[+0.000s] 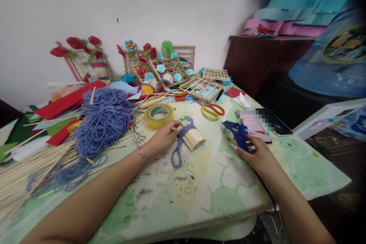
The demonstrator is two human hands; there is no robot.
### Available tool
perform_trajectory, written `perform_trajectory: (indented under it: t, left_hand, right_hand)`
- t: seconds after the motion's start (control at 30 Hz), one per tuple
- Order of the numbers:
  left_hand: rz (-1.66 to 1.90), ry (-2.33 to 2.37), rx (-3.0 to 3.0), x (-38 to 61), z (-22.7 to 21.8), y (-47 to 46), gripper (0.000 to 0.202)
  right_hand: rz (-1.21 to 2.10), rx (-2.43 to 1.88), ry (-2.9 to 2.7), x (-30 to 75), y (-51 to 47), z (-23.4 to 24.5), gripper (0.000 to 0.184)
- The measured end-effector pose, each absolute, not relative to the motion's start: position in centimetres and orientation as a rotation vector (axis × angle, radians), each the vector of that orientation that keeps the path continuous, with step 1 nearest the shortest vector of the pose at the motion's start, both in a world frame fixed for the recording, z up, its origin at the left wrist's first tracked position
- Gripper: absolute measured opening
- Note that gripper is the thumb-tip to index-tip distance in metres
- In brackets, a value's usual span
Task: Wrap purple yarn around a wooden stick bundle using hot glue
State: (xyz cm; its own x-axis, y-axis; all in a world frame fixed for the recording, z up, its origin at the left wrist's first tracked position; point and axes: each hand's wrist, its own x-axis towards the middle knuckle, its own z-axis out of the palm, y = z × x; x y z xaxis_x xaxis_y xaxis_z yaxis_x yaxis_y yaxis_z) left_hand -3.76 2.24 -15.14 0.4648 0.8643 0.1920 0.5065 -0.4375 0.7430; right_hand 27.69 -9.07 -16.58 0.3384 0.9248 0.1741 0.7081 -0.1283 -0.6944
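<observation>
My left hand point(163, 134) pinches one end of a small bundle of short wooden sticks point(192, 137) that lies on the table. Purple yarn point(179, 145) is wrapped round the bundle and trails in a loop toward me. My right hand point(254, 153) is closed round the handle of a blue glue gun point(238, 132), which rests on the table to the right of the bundle, nozzle pointing left. Its dark cord runs off the table's front edge.
A tape roll point(159, 115) and yellow-and-red scissors point(213, 110) lie behind the bundle. A heap of purple yarn point(103, 119), long sticks point(25, 171) and felt sheets fill the left. Stick frames with paper flowers point(160, 69) lean on the wall. A phone point(271, 121) lies at right.
</observation>
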Motion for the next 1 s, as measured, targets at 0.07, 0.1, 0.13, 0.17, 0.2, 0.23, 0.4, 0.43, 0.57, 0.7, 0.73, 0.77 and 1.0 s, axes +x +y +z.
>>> perform_trajectory:
  t: [0.07,0.1,0.13,0.17,0.2,0.23,0.4,0.43,0.57,0.7,0.73,0.77,1.0]
  left_hand:
    - [0.71,1.076,2.089,-3.4,-15.3,2.0,0.032]
    - [0.705,1.064,2.05,-3.3,-15.4,2.0,0.031]
    - [0.702,1.058,2.002,-3.2,-15.5,2.1,0.03]
    - [0.703,1.057,1.952,-3.1,-15.7,2.3,0.028]
    - [0.708,1.059,1.904,-3.1,-15.9,2.5,0.028]
    - [0.716,1.062,1.858,-3.2,-16.0,2.6,0.028]
    - [0.763,1.012,1.575,-3.2,-16.0,2.3,0.038]
    - [0.779,0.999,1.501,-3.0,-15.8,2.0,0.04]
    - [0.855,0.923,1.187,-2.0,-15.5,0.5,0.047]
    - [0.872,0.896,0.986,-1.3,-15.9,-0.1,0.046]
    - [0.867,0.9,0.96,-1.2,-16.0,-0.1,0.045]
    - [0.862,0.905,0.945,-1.2,-16.1,-0.1,0.044]
    - [0.841,0.942,0.948,-1.1,-16.0,-0.2,0.04]
  right_hand:
    - [0.343,-1.933,-1.552,27.6,-8.3,-16.5,0.052]
    - [0.312,-1.939,-1.586,27.6,-7.9,-16.5,0.046]
    - [0.288,-1.939,-1.602,27.6,-7.6,-16.5,0.041]
    - [0.27,-1.934,-1.599,27.7,-7.4,-16.5,0.038]
    - [0.257,-1.929,-1.583,27.7,-7.2,-16.6,0.037]
    - [0.254,-1.925,-1.571,27.8,-7.1,-16.6,0.037]
    - [0.38,-1.892,-1.387,27.6,-8.4,-16.0,0.037]
    - [0.445,-1.852,-1.29,27.2,-9.0,-15.8,0.037]
    - [0.62,-1.563,-1.056,24.9,-11.9,-14.5,0.035]
    - [0.854,-1.38,-1.073,22.2,-14.2,-14.1,0.023]
    - [0.878,-1.395,-1.077,21.6,-14.6,-14.2,0.023]
    - [0.882,-1.424,-1.091,21.1,-14.9,-14.4,0.024]
    - [0.559,-1.524,-1.538,19.7,-14.7,-14.5,0.019]
